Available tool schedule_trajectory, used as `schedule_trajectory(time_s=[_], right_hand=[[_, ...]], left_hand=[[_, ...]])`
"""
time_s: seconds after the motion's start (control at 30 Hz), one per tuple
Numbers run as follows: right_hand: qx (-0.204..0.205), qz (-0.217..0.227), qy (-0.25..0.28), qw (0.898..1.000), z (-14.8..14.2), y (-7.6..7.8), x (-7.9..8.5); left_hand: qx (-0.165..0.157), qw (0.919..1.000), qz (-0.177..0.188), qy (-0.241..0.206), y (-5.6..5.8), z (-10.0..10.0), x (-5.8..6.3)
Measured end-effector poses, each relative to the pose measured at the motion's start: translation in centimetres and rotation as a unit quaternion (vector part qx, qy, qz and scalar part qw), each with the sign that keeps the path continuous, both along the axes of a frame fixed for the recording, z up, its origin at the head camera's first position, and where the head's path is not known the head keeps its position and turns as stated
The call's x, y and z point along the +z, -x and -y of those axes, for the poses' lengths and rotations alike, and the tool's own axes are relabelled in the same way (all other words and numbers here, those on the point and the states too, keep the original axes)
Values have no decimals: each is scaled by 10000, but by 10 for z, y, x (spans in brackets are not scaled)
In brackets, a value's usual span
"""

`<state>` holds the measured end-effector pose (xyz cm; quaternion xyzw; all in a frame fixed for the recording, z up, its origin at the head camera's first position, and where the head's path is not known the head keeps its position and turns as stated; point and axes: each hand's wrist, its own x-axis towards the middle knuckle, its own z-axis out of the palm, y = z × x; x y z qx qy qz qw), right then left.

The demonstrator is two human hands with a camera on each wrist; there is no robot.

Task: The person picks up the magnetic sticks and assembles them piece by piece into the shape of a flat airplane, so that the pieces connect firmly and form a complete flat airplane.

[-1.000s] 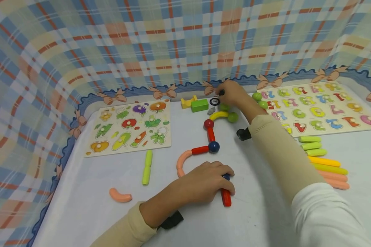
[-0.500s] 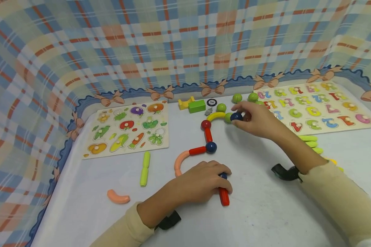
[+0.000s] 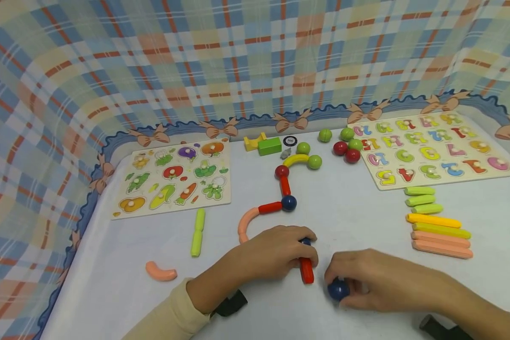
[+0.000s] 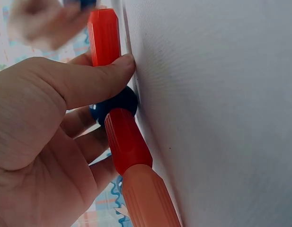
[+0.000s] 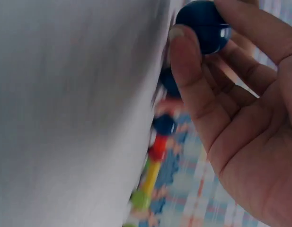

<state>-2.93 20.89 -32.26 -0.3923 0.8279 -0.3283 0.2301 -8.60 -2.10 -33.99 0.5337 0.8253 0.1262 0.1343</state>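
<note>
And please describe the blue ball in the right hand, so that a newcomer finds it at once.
On the white table, look low in the head view for the right hand. It pinches a dark blue ball, just right of the red rod sticking out past the left hand. Unlike the other blue balls, it touches no rod.

Spotting a vegetable board (image 3: 158,173) at left, a number board (image 3: 418,163) at right, a yellow block (image 3: 250,144) just beside a green block (image 3: 269,147) between, plaid fabric (image 3: 255,61) behind!
</note>
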Motion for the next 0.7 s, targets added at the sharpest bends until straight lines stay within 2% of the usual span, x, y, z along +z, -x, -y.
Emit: schedule_trajectory(time_s=[0.1, 0.23, 0.37, 0.57, 0.7], right_hand=[[486, -357, 172, 9980, 14, -16, -7], [779, -897, 176, 9928, 24, -25, -10], [830, -1235, 224, 9886, 30, -28, -11], [887, -1249, 324, 9877, 33, -26, -14], [783, -1382, 393, 9865, 35, -25, -15]], left_hand=[[38, 10000, 20, -42, 0, 0, 0], [42, 10000, 8, -72, -1, 0, 0], [28, 9999, 14, -110, -2, 1, 0], [-50, 9998, 19, -171, -2, 1, 0], [-59, 9998, -2, -183, -1, 1, -1]])
